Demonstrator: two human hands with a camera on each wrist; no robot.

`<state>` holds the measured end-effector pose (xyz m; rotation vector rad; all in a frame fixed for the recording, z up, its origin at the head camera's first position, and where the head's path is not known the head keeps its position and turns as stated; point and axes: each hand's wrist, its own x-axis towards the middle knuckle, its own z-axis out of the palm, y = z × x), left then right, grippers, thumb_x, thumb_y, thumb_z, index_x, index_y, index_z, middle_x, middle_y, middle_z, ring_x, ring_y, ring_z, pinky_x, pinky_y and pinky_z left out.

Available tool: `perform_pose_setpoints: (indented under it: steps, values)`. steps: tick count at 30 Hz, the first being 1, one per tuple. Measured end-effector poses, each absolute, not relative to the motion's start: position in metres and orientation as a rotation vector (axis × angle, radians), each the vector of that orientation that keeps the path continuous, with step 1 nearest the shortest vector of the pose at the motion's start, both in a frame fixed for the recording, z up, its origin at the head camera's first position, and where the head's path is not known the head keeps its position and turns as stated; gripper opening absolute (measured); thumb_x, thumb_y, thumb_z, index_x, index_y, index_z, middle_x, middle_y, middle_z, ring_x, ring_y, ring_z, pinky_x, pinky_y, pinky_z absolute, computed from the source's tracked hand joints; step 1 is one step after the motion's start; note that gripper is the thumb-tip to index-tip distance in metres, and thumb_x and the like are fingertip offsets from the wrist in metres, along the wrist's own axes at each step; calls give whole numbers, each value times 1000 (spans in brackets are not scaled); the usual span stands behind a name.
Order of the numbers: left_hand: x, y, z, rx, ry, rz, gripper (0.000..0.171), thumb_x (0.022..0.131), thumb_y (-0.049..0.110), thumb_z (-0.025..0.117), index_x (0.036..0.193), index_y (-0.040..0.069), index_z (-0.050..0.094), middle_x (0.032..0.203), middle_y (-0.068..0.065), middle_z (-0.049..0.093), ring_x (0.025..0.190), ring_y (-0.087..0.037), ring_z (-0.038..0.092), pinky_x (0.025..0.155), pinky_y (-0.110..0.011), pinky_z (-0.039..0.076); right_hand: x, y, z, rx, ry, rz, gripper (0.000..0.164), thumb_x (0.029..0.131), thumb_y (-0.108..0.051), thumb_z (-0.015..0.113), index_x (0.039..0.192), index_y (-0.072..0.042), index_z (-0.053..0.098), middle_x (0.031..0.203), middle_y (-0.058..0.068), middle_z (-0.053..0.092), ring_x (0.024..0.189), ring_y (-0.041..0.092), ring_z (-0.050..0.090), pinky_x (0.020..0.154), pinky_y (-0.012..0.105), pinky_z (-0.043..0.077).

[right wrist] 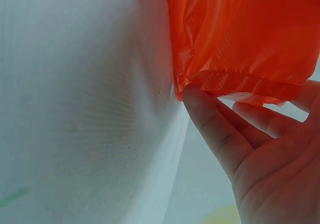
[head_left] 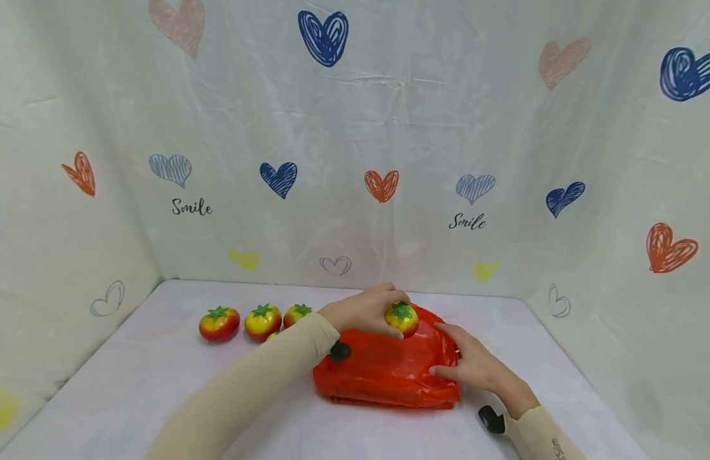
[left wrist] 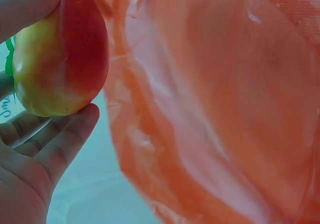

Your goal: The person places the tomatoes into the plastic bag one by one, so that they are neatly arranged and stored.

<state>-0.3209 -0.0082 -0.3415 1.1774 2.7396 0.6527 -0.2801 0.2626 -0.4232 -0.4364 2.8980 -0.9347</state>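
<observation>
A yellow-and-red toy tomato (head_left: pixel 402 321) with a green leafy top is in my left hand (head_left: pixel 363 311), held between thumb and fingers above the red plastic bag (head_left: pixel 378 374). In the left wrist view the tomato (left wrist: pixel 65 54) sits between the thumb above and the fingers below, with the bag (left wrist: pixel 215 94) beside it. My right hand (head_left: pixel 482 365) is at the bag's right side, thumb and fingers spread around its edge. The right wrist view shows the fingers (right wrist: pixel 215 119) at the bag's rim (right wrist: pixel 245 84) and the thumb across from them. The bag's inside is hidden.
Several more toy tomatoes stand on the white table (head_left: pixel 130 383) to the left: one red (head_left: pixel 219 324), one yellow-red (head_left: pixel 262 321), others partly behind the left sleeve (head_left: pixel 257 383). A white curtain (head_left: pixel 355 128) with printed hearts encloses the back and sides.
</observation>
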Motion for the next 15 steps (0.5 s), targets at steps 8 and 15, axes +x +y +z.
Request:
perform_pose_setpoints:
  steps: [8,15]
  values:
    - [-328,6,-357,1090,2752,618,56,77,42,78,126,29,54,113,8,48,100,-7,49,83,-23,49,-280,261,-425,-463,2904,-940,98,67,-49,81,147,-19,32,143,6,41,125,30,43,93,53,46]
    - [-334,18,-369,1090,2771,560,56,77,46,76,126,28,54,113,7,48,98,-7,49,83,-23,48,-281,262,-425,-483,2910,-934,99,68,-48,81,147,-18,31,143,6,41,126,31,42,92,54,46]
